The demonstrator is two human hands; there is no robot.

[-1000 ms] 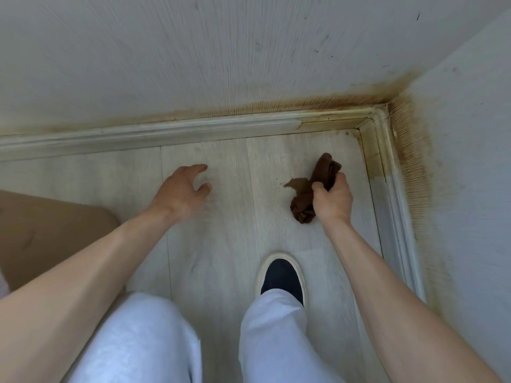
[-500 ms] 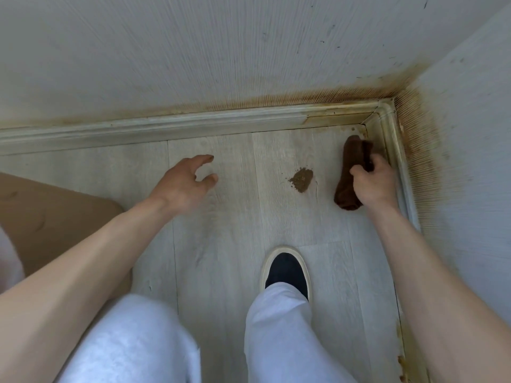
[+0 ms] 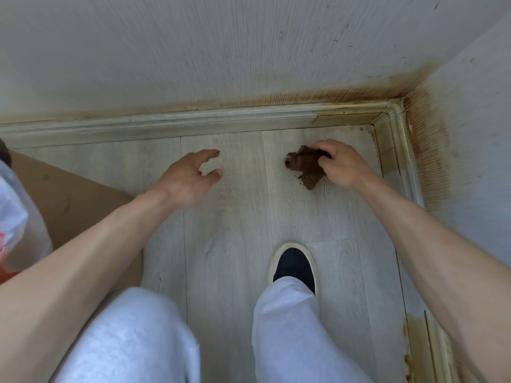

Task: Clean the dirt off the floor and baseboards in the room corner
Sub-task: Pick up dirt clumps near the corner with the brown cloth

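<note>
Since half a second ago, the right hand [image 3: 341,164] is swinging back from the right baseboard [image 3: 398,139] to the loose dirt pile [image 3: 311,180] out on the floor [image 3: 235,217]. Its fingers are curling round a bunched brown cloth [image 3: 297,161], holding it down against the boards just beside the pile. That rag is looking soft, light and floppy, so gripping it wadded in the fist, as now, is probably giving the firmest wipe. Loose crumbs are likely scattering easily if pushed hard. Meanwhile the left hand [image 3: 188,178] is hovering with fingers spread, holding nothing. Rusty staining is lining the back baseboard [image 3: 193,121].
</note>
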